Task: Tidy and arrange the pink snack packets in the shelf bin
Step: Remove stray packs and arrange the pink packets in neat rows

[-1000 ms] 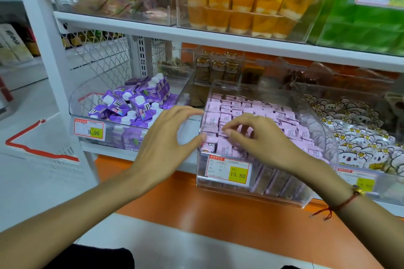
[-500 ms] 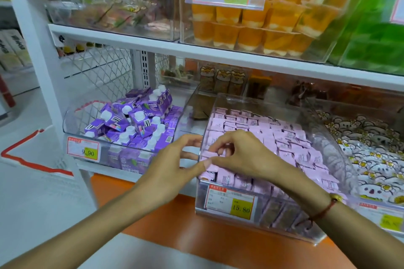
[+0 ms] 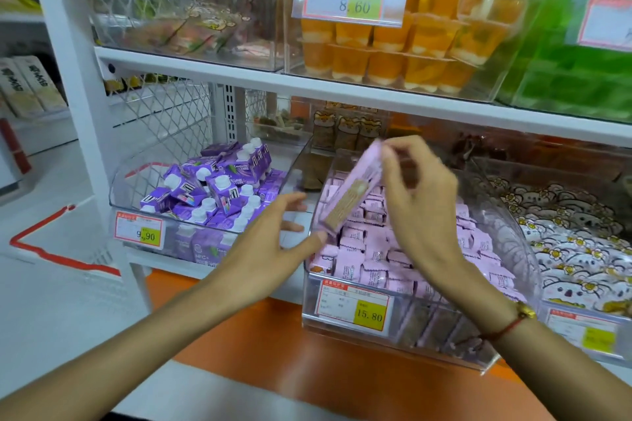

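1. Head view: the right hand (image 3: pixel 415 202) pinches the top end of one pink packet (image 3: pixel 352 188) between thumb and curled fingers, holding it tilted above the clear bin (image 3: pixel 513 249). The packet is blurred, so its print cannot be read.
2. The left hand (image 3: pixel 273 243) is beside the bin's left front corner, fingers straight and spread, holding nothing. Its thumb tip is at the packet's lower end; whether they touch cannot be told.
3. The other packets (image 3: pixel 372 260) lie in rows inside the bin. The right hand and wrist hide the middle rows, and the bin's lower front shows only dim shapes through the plastic.
4. A price tag (image 3: pixel 354 308) on the bin front reads 15.80; its small text is illegible.
5. A bin of purple cartons (image 3: pixel 219 195) sits to the left, orange cups (image 3: pixel 393 55) on the shelf above.
6. The bins at the right edge are cut off.
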Demonstrator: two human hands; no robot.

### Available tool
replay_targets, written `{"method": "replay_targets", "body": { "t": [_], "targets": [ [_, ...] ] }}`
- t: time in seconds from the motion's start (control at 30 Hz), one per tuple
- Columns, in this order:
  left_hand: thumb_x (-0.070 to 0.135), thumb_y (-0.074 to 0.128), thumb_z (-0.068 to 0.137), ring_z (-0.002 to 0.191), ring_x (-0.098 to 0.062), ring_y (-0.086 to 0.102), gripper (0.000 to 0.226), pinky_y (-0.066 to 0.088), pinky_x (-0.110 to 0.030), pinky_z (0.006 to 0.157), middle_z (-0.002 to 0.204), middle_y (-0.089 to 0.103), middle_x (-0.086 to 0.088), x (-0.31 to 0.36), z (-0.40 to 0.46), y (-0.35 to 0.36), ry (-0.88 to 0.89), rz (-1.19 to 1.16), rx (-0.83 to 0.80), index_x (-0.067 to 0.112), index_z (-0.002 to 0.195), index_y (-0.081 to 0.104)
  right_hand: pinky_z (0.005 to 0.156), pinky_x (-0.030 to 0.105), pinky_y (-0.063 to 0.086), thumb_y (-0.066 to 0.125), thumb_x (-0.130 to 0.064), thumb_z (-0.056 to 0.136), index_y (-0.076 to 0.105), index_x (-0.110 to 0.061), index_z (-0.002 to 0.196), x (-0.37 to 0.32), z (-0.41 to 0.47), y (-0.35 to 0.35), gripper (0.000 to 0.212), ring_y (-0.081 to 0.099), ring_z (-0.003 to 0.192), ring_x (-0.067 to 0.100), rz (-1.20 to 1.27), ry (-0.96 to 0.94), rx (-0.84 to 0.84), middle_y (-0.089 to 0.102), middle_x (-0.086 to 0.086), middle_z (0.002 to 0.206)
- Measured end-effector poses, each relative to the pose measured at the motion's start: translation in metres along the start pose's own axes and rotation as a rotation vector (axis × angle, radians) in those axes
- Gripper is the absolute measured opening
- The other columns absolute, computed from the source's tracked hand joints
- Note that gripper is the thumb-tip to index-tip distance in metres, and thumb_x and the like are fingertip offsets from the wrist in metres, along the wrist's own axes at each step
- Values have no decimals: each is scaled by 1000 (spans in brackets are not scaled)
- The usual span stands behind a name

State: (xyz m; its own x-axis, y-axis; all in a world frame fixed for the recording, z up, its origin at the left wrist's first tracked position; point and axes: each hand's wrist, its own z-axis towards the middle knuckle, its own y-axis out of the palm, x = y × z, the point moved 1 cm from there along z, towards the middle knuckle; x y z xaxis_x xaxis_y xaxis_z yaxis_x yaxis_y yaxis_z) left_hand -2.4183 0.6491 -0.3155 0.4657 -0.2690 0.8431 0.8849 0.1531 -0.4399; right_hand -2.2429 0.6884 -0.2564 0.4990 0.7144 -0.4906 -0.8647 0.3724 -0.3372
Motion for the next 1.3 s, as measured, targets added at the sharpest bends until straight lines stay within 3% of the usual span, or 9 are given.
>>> {"method": "replay_targets", "body": {
  "t": [0.1,0.23,0.37,0.47,0.57,0.63,0.77,1.0,1.3],
  "targets": [
    [25,63,75,119,11,43,70,42,-10,89,131,41,29,11,-7,-14,225,25,66,46,135,35,54,18,48,47,-15,98,60,-15,86,9,3,-12,18,61,62,8,289,381,107,65,1,78],
    [1,68,74,131,-6,42,66,37,-21,104,137,45,9,26,-10,-18,577,200,46,26,131,49,54,14,53,50,-10,95,65,-7,81,10,-11,-3,20,66,57,5,689,929,-100,72,3,69],
    [16,76,76,105,-5,61,36,51,-17,81,110,67,9,29,-9,-21,453,-9,108,21,110,67,45,19,52,52,-22,95,60,-6,83,6,-21,4,21,66,51,13,874,1157,-266,70,7,62],
    [29,72,71,91,-5,68,36,55,-18,70,94,74,6,28,-5,-24,127,-368,158,11,102,69,53,25,52,48,-53,91,58,-15,88,12,-18,2,39,66,64,14,616,1024,-389,69,1,78],
    [27,71,76,88,-5,70,25,55,-16,65,91,75,7,25,-3,-23,-13,-463,157,17,99,71,73,17,44,47,-67,79,55,-37,105,5,-14,-4,41,59,86,-6,322,660,-447,57,-18,108],
    [25,72,77,85,-6,70,24,56,-18,65,90,75,6,26,-3,-21,-28,-467,159,18,100,71,78,8,40,51,-64,75,51,-42,119,-2,-17,-6,50,51,98,-17,290,457,-547,51,-23,119],
    [28,73,69,84,-9,70,36,58,-20,67,89,75,6,29,-3,-16,-16,-458,160,18,103,69,91,14,38,64,-36,86,59,-30,120,-4,-23,0,35,51,111,1,183,186,-614,59,-14,118],
    [27,70,72,90,0,66,39,51,-13,80,97,73,12,34,-3,-11,178,-436,158,25,110,60,89,37,50,80,-17,73,59,-21,97,3,-21,5,33,63,93,12,328,256,-487,68,-8,98],
    [18,70,84,105,-1,59,38,51,-13,76,114,62,16,23,4,-12,335,-106,131,32,118,61,86,29,51,76,-16,77,53,-19,96,15,-29,21,30,64,94,10,320,290,-554,65,-5,96]
  ]
}}
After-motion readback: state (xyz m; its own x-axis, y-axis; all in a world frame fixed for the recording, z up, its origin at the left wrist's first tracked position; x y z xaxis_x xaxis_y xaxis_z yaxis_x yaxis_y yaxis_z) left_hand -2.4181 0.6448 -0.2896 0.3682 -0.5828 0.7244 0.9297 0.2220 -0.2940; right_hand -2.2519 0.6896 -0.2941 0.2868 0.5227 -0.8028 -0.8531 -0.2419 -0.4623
